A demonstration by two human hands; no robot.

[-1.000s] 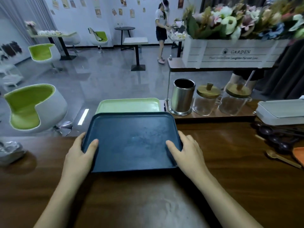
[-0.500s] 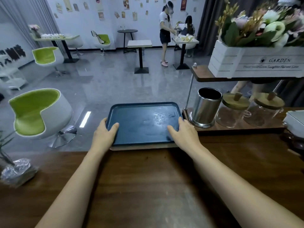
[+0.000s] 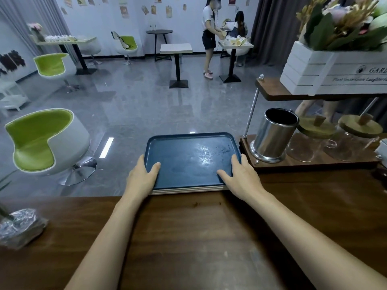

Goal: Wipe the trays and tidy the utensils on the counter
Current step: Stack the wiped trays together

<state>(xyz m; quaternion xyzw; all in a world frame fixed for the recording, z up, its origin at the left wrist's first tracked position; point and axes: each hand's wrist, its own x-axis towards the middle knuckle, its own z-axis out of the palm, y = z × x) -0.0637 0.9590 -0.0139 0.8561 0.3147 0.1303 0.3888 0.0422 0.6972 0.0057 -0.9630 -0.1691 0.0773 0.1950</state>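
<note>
A dark blue tray point(image 3: 188, 155) lies on top of a stack of pale trays point(image 3: 188, 189) at the far edge of the wooden counter point(image 3: 188, 237). My left hand point(image 3: 141, 177) grips the blue tray's left rim, thumb on the inner surface. At the right rim my right hand point(image 3: 240, 176) grips it the same way, thumb inside. A steel utensil cup point(image 3: 274, 137) stands empty just right of the trays.
Two glass jars with wooden lids point(image 3: 316, 141) share a wooden stand with the cup, under a shelf holding a white flower box point(image 3: 335, 74). A foil-wrapped plant pot point(image 3: 18, 227) sits at the counter's left. Beyond the counter are chairs, tables and people.
Both hands carried the blue tray away from me and set it on the pale trays at the counter's far edge. The view swung left, so the spoons at right left the frame.
</note>
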